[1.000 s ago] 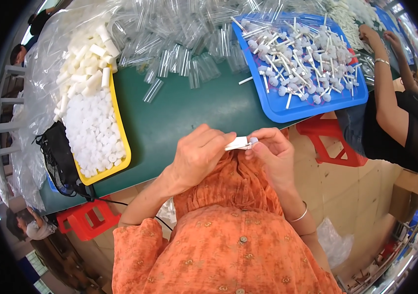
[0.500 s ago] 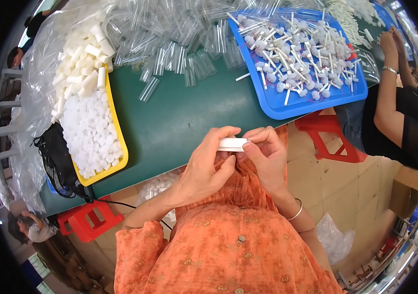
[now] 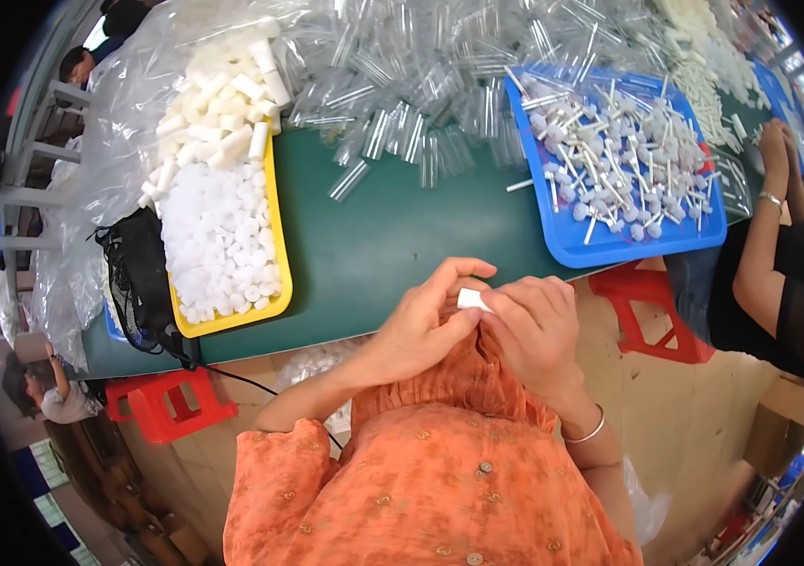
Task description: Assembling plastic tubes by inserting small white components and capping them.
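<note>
A white cylinder (image 3: 472,300) is between my two hands above my lap, just off the table's near edge. My left hand (image 3: 423,323) is closed around its left end with thumb and fingers. Against the other end press the fingertips of my right hand (image 3: 541,328), which is closed too and wears a bangle at the wrist. Only a short piece of the cylinder shows; fingers hide the rest.
A yellow tray (image 3: 284,274) on the left holds white caps and foam cylinders. To the right, a blue tray (image 3: 600,255) holds white sticks with round translucent heads. Clear tubes (image 3: 430,123) are heaped behind. A co-worker's arm (image 3: 758,245) is at far right, near a red stool (image 3: 633,316).
My hands have come closer together, and the fingers now cover more of the white cylinder. The whole view has shifted, with the table and trays appearing farther right.
</note>
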Motion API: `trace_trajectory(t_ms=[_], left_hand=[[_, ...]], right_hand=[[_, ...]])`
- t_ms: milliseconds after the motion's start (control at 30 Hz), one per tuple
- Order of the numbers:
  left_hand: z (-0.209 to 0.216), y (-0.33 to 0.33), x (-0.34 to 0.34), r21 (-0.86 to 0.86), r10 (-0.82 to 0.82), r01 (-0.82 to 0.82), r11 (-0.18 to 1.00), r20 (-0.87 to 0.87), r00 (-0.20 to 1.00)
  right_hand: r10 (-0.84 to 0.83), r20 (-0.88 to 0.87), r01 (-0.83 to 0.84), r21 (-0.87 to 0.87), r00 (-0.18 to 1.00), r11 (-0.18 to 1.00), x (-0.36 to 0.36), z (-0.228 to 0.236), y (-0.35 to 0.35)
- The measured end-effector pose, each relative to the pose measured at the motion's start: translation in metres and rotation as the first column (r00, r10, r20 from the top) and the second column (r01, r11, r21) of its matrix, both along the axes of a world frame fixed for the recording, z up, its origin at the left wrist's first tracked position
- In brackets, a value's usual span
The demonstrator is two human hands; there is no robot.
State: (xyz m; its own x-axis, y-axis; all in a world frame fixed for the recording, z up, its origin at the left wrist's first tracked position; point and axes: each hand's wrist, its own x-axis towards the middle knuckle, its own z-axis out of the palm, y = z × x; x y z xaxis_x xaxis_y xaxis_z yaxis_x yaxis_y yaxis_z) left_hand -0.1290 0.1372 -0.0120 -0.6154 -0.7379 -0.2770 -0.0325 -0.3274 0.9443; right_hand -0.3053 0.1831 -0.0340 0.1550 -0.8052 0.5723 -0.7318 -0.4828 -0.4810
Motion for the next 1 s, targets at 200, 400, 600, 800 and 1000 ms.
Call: trace_trajectory(t_ms=[200, 400, 600, 800, 1000], left_hand=[[-0.009, -0.092, 0.057, -0.953, 0.784, 0.198, 0.231, 0.303, 0.541], [-0.011, -0.078, 0.057, -0.869, 0.724, 0.351, 0.35, 0.489, 0.487], [0.011, -0.038, 0.015, -0.321, -0.096, 0.203, 0.925, 0.318, 0.943], [-0.005, -0.033, 0.006, -0.307, -0.173, 0.232, 0.923, 0.209, 0.963], [0.006, -0.031, 0.007, -0.297, -0.191, 0.282, 0.912, 0.301, 0.934]], right_hand=[[-0.079, 0.096, 0.07, 0.088, 0.992, 0.994, -0.001, -0.017, -0.011], [-0.062, 0.217, 0.026, 0.167, 0.974, 0.986, -0.001, -0.012, -0.005], [-0.15, 0.676, -0.156, 0.369, 0.721, 0.916, -0.02, 0.005, 0.002], [-0.159, 0.713, -0.207, 0.397, 0.683, 0.894, -0.023, -0.005, 0.007], [-0.13, 0.63, -0.2, 0.425, 0.766, 0.883, -0.019, -0.005, 0.007]])
